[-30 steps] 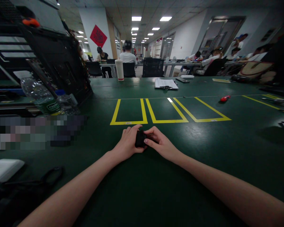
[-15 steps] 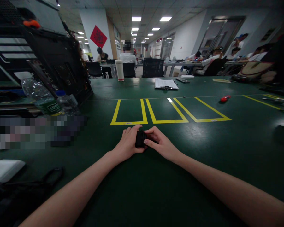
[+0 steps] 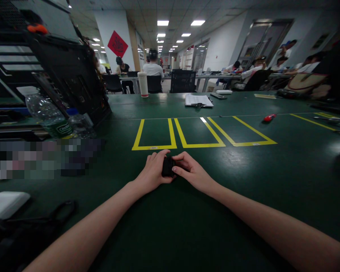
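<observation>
A small black boxy object (image 3: 167, 167) is between my two hands, just above or on the green table (image 3: 170, 226); its exact kind is too dark to make out. My left hand (image 3: 155, 168) is wrapped round its left side, with the thumb below and the fingers above. From the right, my right hand (image 3: 188, 169) pinches its right end between thumb and fingertips. The fingers partly hide the object. Just beyond the hands, yellow tape (image 3: 154, 147) marks out three open-backed frames on the tabletop.
To the left stand plastic bottles (image 3: 45, 111) beside a black rack-like case (image 3: 76, 75). A white box (image 3: 7, 204) and black strap (image 3: 64, 211) lie near left. Farther back are a clipboard (image 3: 198, 101), a white cup (image 3: 143, 84) and a red tool (image 3: 269, 118). Several people sit beyond.
Both hands keep nearly the same grip on the black object. At the far right edge, a pale item on the table is no longer seen and a dark shape shows there.
</observation>
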Tool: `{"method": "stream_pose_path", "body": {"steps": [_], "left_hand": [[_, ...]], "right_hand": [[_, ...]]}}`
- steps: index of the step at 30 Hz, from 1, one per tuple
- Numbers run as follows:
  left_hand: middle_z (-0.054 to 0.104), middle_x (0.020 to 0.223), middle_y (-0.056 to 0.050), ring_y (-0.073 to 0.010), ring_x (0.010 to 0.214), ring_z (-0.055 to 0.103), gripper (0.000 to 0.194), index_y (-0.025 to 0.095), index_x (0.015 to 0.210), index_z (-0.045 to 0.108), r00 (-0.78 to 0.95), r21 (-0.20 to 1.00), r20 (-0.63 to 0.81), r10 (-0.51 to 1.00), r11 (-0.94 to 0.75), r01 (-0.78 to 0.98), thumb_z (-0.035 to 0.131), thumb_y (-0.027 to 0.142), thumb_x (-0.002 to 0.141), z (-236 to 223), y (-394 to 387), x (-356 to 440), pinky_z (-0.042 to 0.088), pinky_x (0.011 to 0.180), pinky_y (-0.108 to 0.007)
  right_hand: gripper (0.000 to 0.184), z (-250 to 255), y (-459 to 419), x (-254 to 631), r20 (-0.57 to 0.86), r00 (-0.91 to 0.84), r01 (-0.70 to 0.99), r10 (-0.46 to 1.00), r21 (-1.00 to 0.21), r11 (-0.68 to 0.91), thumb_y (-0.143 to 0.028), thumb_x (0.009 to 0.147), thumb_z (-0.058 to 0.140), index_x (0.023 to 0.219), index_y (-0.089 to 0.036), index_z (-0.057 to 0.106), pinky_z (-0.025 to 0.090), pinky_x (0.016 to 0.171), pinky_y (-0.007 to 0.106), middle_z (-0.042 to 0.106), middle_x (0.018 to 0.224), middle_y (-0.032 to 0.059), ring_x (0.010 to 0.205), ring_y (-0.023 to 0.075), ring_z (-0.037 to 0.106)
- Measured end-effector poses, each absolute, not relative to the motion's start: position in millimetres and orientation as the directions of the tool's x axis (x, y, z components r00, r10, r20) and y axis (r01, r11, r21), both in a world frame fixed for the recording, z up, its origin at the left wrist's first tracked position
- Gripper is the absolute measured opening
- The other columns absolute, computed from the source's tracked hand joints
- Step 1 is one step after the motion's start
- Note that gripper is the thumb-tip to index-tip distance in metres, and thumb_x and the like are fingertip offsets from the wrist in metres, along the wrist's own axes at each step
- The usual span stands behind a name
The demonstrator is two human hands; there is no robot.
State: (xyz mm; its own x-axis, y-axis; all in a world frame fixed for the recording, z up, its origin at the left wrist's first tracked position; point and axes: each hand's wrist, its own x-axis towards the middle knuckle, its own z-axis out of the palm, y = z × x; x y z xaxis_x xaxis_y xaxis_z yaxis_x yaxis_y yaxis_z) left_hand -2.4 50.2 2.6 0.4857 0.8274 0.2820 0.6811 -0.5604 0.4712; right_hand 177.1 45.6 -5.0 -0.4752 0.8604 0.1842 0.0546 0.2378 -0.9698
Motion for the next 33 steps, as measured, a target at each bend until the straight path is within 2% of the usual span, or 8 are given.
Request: {"method": "stream_pose_path", "body": {"steps": [4,9,13,18,24,28,33], "left_hand": [[0.047,0.117,-0.010,-0.0286,0.102,0.047,0.070,0.020,0.123,0.030,0.467,0.510,0.257,0.846,-0.530,0.678,0.069,0.026,0.066,1.9,49.8,-3.5,0.041,0.082,-0.043],[0.046,0.117,-0.010,-0.0281,0.103,0.046,0.070,0.019,0.123,0.030,0.482,0.485,0.283,0.829,-0.558,0.673,0.069,0.024,0.065,1.4,50.0,-3.1,0.039,0.086,-0.044],[0.048,0.113,-0.012,-0.0282,0.101,0.047,0.070,0.015,0.122,0.031,0.474,0.459,0.286,0.833,-0.553,0.695,0.070,0.026,0.065,0.6,51.3,-1.6,0.038,0.085,-0.043],[0.047,0.114,-0.011,-0.0286,0.102,0.047,0.071,0.017,0.123,0.030,0.475,0.476,0.274,0.836,-0.547,0.689,0.070,0.027,0.066,0.6,50.8,-2.6,0.040,0.083,-0.043],[0.046,0.115,-0.010,-0.0278,0.102,0.047,0.069,0.019,0.123,0.030,0.481,0.473,0.279,0.831,-0.555,0.684,0.069,0.024,0.066,2.1,49.1,-2.7,0.039,0.085,-0.043],[0.046,0.116,-0.010,-0.0277,0.101,0.047,0.070,0.018,0.123,0.029,0.473,0.484,0.270,0.839,-0.542,0.687,0.069,0.026,0.066,1.0,50.5,-2.5,0.040,0.084,-0.043],[0.046,0.116,-0.010,-0.0278,0.103,0.046,0.070,0.019,0.123,0.029,0.477,0.483,0.260,0.840,-0.540,0.689,0.069,0.027,0.066,1.1,51.1,-3.3,0.040,0.084,-0.042]], "right_hand": [[0.027,-2.8,45.2,178.2,0.143,-0.475,0.122,0.868,-0.966,0.227,-0.023,0.082,0.054,0.109,-0.023,0.047,0.045,0.091,0.041,0.054,0.107,0.0039,0.103,0.0190,0.054],[0.026,-2.4,44.2,179.4,0.214,-0.504,0.084,0.837,-0.952,0.294,-0.020,0.079,0.059,0.103,-0.024,0.049,0.043,0.093,0.041,0.054,0.106,0.0017,0.103,0.0179,0.054],[0.023,-4.8,44.7,177.9,0.215,-0.489,0.051,0.845,-0.960,0.274,-0.020,0.080,0.057,0.101,-0.023,0.049,0.046,0.089,0.039,0.055,0.104,0.0020,0.102,0.0182,0.056],[0.033,-6.4,46.3,178.3,0.166,-0.464,0.121,0.870,-0.961,0.248,-0.021,0.080,0.058,0.110,-0.024,0.046,0.045,0.092,0.041,0.054,0.110,0.0041,0.105,0.0191,0.054],[0.025,-4.5,43.7,178.7,0.226,-0.497,0.099,0.838,-0.944,0.313,-0.020,0.080,0.058,0.103,-0.024,0.049,0.044,0.092,0.040,0.054,0.106,0.0019,0.102,0.0179,0.055],[0.020,-4.1,43.2,177.7,0.214,-0.492,0.067,0.844,-0.957,0.282,-0.020,0.083,0.054,0.102,-0.024,0.048,0.047,0.089,0.039,0.054,0.105,0.0022,0.102,0.0178,0.055],[0.027,-3.4,44.7,178.5,0.161,-0.476,0.144,0.865,-0.955,0.258,-0.022,0.083,0.053,0.109,-0.023,0.046,0.045,0.092,0.041,0.053,0.111,0.0044,0.106,0.0189,0.053]]}}
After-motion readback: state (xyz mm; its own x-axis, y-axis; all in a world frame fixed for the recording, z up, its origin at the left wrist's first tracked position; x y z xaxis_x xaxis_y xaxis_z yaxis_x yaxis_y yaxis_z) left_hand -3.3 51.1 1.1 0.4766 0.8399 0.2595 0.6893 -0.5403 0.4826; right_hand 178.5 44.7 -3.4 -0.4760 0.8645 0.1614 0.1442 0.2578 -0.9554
